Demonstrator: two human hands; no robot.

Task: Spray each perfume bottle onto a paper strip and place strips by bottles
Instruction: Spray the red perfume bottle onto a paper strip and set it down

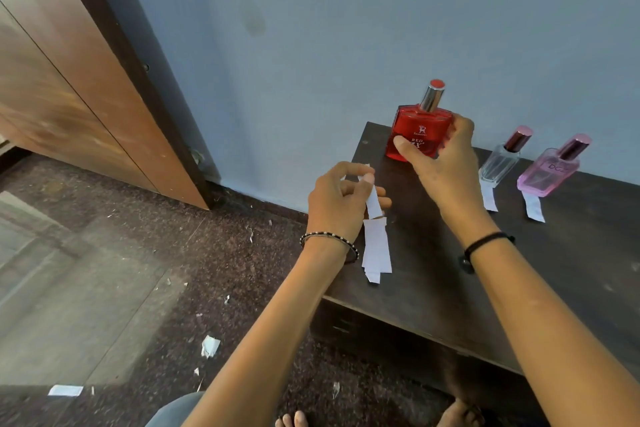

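My right hand [441,158] grips a red perfume bottle [419,130] with a silver collar and red cap, at the far left corner of the dark table [450,288]. My left hand [341,199] pinches a white paper strip [373,199] just left of and below the bottle. A small stack of blank strips [376,251] lies on the table under that hand. To the right stand a clear bottle [500,163] and a pink bottle [550,166], each with a dark red cap. One strip [489,198] lies before the clear bottle, another strip [533,207] before the pink one.
A blue wall [346,28] rises right behind the table. A wooden door [69,80] stands at the left. The speckled floor [173,270] is littered with paper scraps [209,346]. My bare feet show at the bottom edge.
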